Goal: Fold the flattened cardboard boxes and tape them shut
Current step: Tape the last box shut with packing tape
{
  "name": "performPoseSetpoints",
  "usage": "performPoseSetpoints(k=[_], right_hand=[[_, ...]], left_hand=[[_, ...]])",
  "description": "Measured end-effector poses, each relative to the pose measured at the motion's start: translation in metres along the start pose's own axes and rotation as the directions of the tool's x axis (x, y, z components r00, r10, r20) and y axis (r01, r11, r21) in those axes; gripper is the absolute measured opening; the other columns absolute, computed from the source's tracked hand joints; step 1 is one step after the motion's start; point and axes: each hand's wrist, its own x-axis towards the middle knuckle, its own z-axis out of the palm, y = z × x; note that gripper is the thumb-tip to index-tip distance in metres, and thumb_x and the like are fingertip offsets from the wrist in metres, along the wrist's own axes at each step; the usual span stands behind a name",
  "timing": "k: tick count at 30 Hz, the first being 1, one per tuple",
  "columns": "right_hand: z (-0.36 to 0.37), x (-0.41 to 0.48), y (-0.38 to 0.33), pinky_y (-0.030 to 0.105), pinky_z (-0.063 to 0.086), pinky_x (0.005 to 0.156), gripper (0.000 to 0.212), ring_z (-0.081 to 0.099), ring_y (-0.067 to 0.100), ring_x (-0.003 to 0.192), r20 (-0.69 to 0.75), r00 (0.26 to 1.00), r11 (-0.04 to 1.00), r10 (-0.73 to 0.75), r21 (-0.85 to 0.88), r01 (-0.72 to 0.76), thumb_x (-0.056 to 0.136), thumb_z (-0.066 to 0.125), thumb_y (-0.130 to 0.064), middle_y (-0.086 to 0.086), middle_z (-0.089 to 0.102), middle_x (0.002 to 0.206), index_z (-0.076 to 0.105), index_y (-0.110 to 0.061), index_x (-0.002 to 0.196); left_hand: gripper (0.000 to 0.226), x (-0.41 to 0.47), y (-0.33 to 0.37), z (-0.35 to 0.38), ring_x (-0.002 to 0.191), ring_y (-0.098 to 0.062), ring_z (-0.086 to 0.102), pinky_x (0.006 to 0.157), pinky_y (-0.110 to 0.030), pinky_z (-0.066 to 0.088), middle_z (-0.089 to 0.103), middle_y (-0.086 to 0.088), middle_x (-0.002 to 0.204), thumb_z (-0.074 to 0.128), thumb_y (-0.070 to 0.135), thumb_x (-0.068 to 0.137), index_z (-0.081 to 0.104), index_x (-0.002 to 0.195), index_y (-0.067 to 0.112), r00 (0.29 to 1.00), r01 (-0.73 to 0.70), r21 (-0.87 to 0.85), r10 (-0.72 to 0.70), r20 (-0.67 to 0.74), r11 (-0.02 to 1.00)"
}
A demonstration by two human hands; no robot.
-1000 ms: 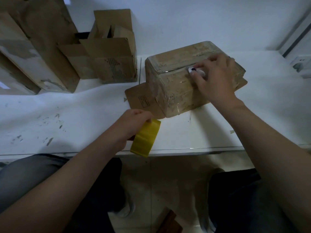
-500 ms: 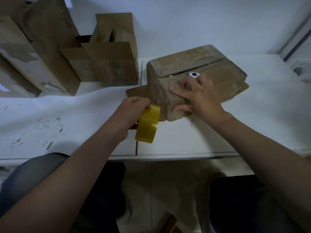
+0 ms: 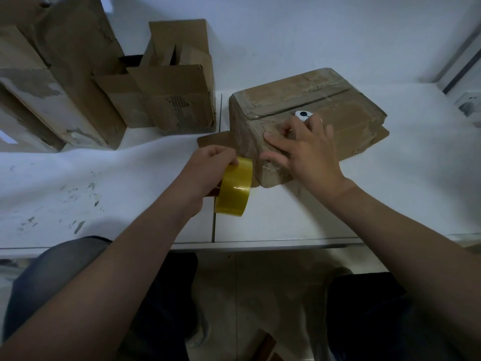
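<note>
The folded box (image 3: 299, 95) sits on the white table (image 3: 390, 194) with its top seam closed. A loose flap (image 3: 213, 140) pokes out from under its left side. Our right hand (image 3: 309, 155) lies spread on the box's near corner, fingers fairly straight, pressing the cardboard and gripping nothing we can see. A small white cutter (image 3: 303, 114) rests on the box's top at our fingertips; we cannot tell whether a finger touches it. Just left of that corner, our left hand (image 3: 208, 170) is curled around the yellow tape roll (image 3: 235, 188), holding it on edge.

We judge the main risk to be the pull. If we draw tape from the roll while pressing too lightly, the empty box may skid or swing toward the roll, and the strip may land crooked or wrinkle. Any strip running from roll to box is too faint to see. The cutter could slide off if the box tips. The stray flap could get taped down outside. Further left of the box stand an open box (image 3: 177, 100) and leaning flattened cardboard (image 3: 65, 87).
</note>
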Motion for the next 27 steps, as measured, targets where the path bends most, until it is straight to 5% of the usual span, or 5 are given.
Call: performPoseSetpoints(k=[6,10,14,18,27], right_hand=[[-0.001,-0.010,0.015,0.038,0.026,0.077,0.070,0.043,0.034,0.104,0.145,0.986,0.997,-0.079,0.019,0.077,0.073,0.064,-0.067,0.001,0.056,0.127,0.059,-0.038,0.136],[-0.017,-0.005,0.024,0.038,0.032,0.076,0.058,0.047,0.032,0.102,0.066,0.993,0.993,-0.098,0.071,0.093,0.092,0.044,-0.069,-0.002,0.061,0.122,0.065,-0.032,0.131],[-0.027,0.001,0.055,0.050,0.041,0.090,0.031,0.045,0.036,0.110,-0.055,0.967,0.968,0.251,0.002,-0.251,0.099,0.048,-0.050,0.002,0.056,0.130,0.067,-0.040,0.121],[-0.032,-0.002,0.092,0.055,0.024,0.105,0.047,0.028,0.043,0.133,0.201,0.726,0.752,0.658,-0.112,-0.650,0.092,0.040,-0.070,0.011,0.033,0.152,0.050,-0.046,0.131],[-0.059,-0.007,0.100,0.047,0.029,0.090,0.059,0.037,0.038,0.117,0.258,0.702,0.735,0.664,-0.393,-0.552,0.089,0.026,-0.079,0.017,0.052,0.111,0.059,-0.039,0.116]], left_hand=[[0.025,-0.002,0.001,0.005,0.105,-0.027,0.059,0.078,-0.036,0.054,0.057,-0.004,0.118,0.059,0.021,0.093,0.064,0.117,0.028,0.998,-0.059,0.003,0.059,0.027,0.998],[0.022,-0.006,0.002,0.009,0.105,-0.025,0.056,0.079,-0.037,0.053,0.054,-0.002,0.120,0.059,0.021,0.093,0.065,0.111,0.031,0.996,-0.085,0.026,0.085,0.026,0.996],[0.026,-0.008,0.004,0.018,0.104,-0.023,0.056,0.075,-0.035,0.051,0.054,-0.002,0.119,0.060,0.020,0.093,0.065,0.117,0.026,0.994,-0.113,0.036,0.112,0.017,0.993],[0.025,-0.009,0.002,0.033,0.103,-0.023,0.057,0.081,-0.040,0.053,0.055,0.000,0.117,0.062,0.023,0.092,0.063,0.117,0.026,0.991,-0.137,0.048,0.137,-0.009,0.989],[0.036,0.003,0.008,0.049,0.107,-0.020,0.054,0.087,-0.041,0.050,0.054,0.004,0.121,0.068,0.031,0.090,0.058,0.125,0.028,0.965,-0.193,0.093,0.206,-0.162,0.977]])
